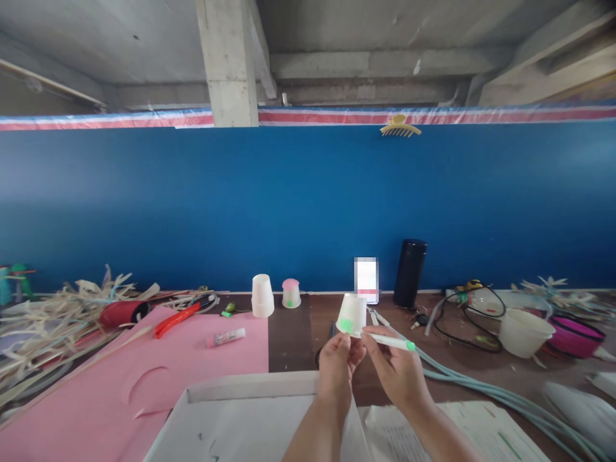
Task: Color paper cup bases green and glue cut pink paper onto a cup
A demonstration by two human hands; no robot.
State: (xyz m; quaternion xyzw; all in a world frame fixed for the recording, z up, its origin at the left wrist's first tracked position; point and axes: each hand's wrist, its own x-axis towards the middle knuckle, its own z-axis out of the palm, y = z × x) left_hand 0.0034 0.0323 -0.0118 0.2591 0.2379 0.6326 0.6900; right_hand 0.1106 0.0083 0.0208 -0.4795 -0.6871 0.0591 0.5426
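Observation:
My left hand (335, 366) is closed on the rim of an upside-down white paper cup (353, 312), which has a green patch coloured on its side. Pinched in my right hand (397, 372) is a white marker (389, 341) with a green end pointing right; its other end is at the cup's lower rim, and I cannot tell if it touches. Farther back stand a small stack of upturned white paper cups (262, 296) and another upturned cup (291, 296) with a pink disc on top and a green mark.
A white box lid (250, 385) lies below my hands. Pink card (192, 366), a glue stick (226, 337) and red-handled scissors (177, 319) are left, beside paper strips (62, 314). A black bottle (410, 273), blue-green cords (481, 385) and a white tub (525, 332) are right.

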